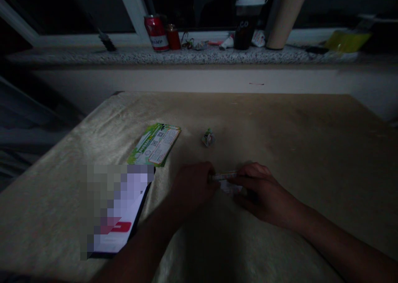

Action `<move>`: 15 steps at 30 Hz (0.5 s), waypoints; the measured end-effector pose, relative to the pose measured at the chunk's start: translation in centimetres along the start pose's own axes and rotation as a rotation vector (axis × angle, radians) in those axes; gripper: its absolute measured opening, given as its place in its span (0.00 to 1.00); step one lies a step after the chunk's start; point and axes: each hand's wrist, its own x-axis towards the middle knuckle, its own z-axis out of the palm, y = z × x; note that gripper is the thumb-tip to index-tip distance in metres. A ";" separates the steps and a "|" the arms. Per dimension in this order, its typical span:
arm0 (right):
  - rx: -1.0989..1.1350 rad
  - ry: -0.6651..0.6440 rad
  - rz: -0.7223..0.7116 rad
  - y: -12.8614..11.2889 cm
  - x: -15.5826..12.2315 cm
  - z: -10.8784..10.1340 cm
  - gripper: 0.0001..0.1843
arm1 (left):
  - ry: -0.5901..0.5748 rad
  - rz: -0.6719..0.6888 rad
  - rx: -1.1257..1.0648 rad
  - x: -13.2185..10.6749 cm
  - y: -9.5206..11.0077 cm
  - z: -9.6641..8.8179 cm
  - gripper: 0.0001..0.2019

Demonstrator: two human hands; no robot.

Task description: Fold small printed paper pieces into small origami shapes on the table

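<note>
Low over the cloth, a small printed paper (230,187) with a folded or rolled upper edge stretches between my two hands. My left hand (195,185) is closed on its left end, fingers curled. On the other side, my right hand (258,187) pinches the right end between thumb and fingers. Dim light hides the finer folds. Beyond the hands lies a small folded piece of green and white printed paper (208,137). Several green and white printed leaflets (155,146) are stacked up and left of my left hand.
A lit phone (124,229), partly blurred out, lies left of my left forearm on the beige tablecloth (295,125). Along the granite windowsill (199,58) stand a red can (156,33), a red jar (173,37), a dark cup (244,30) and a cardboard tube (286,17).
</note>
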 end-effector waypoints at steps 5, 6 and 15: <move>-0.007 0.005 0.016 0.1 -0.1 0.1 0.24 | 0.012 -0.040 0.031 0.3 -0.7 -0.8 0.04; -0.007 0.008 0.016 0.1 -0.1 0.2 0.24 | 0.012 -0.043 0.028 0.3 -0.7 -0.9 0.04; 0.022 -0.003 0.009 -0.2 0.1 -0.1 0.24 | 0.092 0.158 -0.049 -0.3 0.4 1.0 0.04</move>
